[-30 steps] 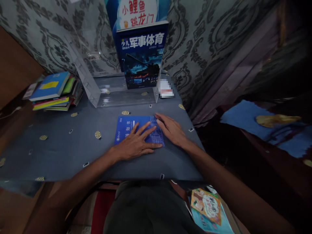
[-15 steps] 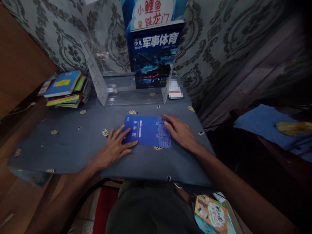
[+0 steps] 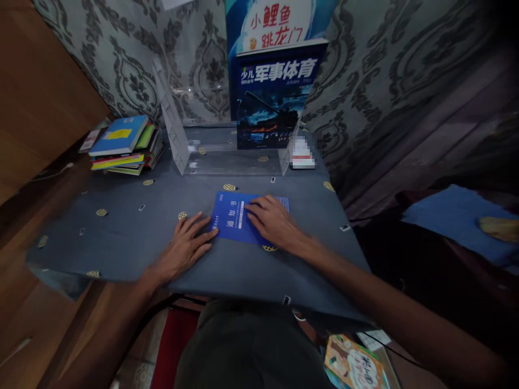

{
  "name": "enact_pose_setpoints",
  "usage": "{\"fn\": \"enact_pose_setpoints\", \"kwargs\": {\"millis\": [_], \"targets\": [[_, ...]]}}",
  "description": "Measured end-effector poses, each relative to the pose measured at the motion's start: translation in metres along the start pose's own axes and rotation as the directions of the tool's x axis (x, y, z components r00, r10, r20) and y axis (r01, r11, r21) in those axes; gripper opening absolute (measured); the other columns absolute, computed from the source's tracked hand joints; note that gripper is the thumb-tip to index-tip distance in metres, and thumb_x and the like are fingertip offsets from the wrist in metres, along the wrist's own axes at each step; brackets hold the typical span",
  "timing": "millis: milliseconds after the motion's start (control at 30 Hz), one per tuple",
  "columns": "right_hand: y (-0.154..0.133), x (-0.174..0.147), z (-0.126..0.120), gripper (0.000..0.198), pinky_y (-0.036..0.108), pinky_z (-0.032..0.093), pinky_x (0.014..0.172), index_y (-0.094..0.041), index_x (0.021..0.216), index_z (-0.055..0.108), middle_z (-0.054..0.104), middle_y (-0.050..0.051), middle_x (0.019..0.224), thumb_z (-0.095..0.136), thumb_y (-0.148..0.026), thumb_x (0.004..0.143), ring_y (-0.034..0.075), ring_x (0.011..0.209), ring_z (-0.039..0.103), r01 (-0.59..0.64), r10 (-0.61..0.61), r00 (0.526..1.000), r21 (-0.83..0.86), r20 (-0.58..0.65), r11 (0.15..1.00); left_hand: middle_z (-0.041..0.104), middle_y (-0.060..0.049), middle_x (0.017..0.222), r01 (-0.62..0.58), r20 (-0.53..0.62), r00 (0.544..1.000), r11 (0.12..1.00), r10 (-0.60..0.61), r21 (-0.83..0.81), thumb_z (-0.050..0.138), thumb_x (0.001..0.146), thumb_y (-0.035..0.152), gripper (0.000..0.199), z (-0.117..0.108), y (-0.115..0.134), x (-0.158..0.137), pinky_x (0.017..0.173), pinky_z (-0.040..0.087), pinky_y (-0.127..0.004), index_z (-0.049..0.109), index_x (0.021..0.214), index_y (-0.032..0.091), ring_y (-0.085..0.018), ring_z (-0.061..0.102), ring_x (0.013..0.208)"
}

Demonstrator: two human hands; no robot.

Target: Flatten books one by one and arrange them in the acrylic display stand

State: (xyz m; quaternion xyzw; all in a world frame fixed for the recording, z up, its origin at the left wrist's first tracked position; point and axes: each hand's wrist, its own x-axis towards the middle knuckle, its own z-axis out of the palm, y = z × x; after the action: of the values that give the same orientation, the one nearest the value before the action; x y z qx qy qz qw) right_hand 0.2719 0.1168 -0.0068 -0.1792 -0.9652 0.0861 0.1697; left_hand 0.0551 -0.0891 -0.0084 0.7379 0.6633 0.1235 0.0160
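A blue booklet (image 3: 229,229) with white Chinese lettering lies flat on the cloth-covered table (image 3: 130,237), its print turned sideways to me. My left hand (image 3: 188,243) rests on the cloth with fingers spread, its fingertips touching the booklet's left edge. Across the booklet's right half lies my right hand (image 3: 273,221), palm down and fingers stretched out, covering part of the cover. Neither hand grips anything. Behind the booklet stands a clear acrylic rack (image 3: 178,143) holding a dark blue book (image 3: 271,108) upright, with a taller light-blue picture book (image 3: 279,24) behind it.
A stack of books (image 3: 119,146) sits at the table's back left. Beside the rack's right end is a small white item (image 3: 303,154), partly blurred out. Low on the right, below table level, lies an orange picture book (image 3: 357,362). A blue cloth (image 3: 450,221) is farther right.
My right hand has slid left from the booklet's right edge onto its cover. The left hand has drawn back slightly to the booklet's left edge. The whole view has shifted a little.
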Motion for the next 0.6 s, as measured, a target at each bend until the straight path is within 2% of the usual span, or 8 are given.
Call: {"fn": "enact_pose_setpoints", "kwargs": {"millis": [100,200,400,533,600], "targets": [[-0.015,0.030,0.006,0.037,0.040,0.045,0.089,-0.019,0.133,0.062,0.062,0.014,0.113,0.040,-0.024,0.103,0.027,0.101,0.053,0.070,-0.069,0.996,-0.016,0.053,0.997,0.053,-0.005,0.151,-0.016,-0.002,1.000,1.000,0.016,-0.017,0.040,0.105,0.039,0.040,0.002,-0.002,0.002,0.120,0.028,-0.059,0.056,0.142,0.034,-0.027,0.036,0.148],[-0.024,0.051,0.013,0.041,0.038,0.042,0.085,-0.023,0.141,0.056,0.060,0.013,0.113,0.042,-0.023,0.103,0.027,0.099,0.050,0.049,-0.039,0.993,-0.097,0.109,0.994,0.054,-0.005,0.150,-0.023,0.007,1.000,1.000,0.023,-0.018,0.040,0.106,0.040,0.041,0.004,-0.003,0.002,0.121,0.028,-0.059,0.055,0.143,0.032,-0.027,0.039,0.146],[-0.029,0.058,0.021,0.040,0.036,0.036,0.082,-0.029,0.140,0.059,0.058,0.013,0.112,0.041,-0.027,0.105,0.028,0.101,0.047,-0.011,0.027,0.994,-0.155,0.104,0.988,0.060,-0.006,0.145,-0.010,-0.009,1.000,0.997,0.009,-0.077,0.040,0.105,0.041,0.039,0.002,-0.003,0.003,0.120,0.029,-0.058,0.060,0.137,0.031,-0.026,0.042,0.144],[-0.029,0.056,0.022,0.040,0.038,0.037,0.081,-0.029,0.140,0.060,0.058,0.015,0.112,0.039,-0.028,0.105,0.029,0.100,0.048,-0.012,0.025,0.996,-0.142,0.087,0.990,0.063,-0.006,0.139,0.019,-0.090,0.995,0.983,-0.035,-0.180,0.035,0.106,0.038,0.042,-0.003,-0.017,0.031,0.117,0.038,-0.053,0.057,0.140,0.027,-0.025,0.045,0.142],[-0.030,0.056,0.022,0.040,0.039,0.037,0.081,-0.029,0.139,0.061,0.058,0.015,0.111,0.038,-0.027,0.105,0.030,0.099,0.048,-0.016,0.028,0.996,-0.142,0.082,0.990,0.062,-0.007,0.142,0.018,-0.148,0.988,0.975,-0.052,-0.223,0.033,0.106,0.035,0.044,-0.002,-0.028,0.052,0.118,0.038,-0.051,0.053,0.144,0.023,-0.025,0.044,0.142]]}}
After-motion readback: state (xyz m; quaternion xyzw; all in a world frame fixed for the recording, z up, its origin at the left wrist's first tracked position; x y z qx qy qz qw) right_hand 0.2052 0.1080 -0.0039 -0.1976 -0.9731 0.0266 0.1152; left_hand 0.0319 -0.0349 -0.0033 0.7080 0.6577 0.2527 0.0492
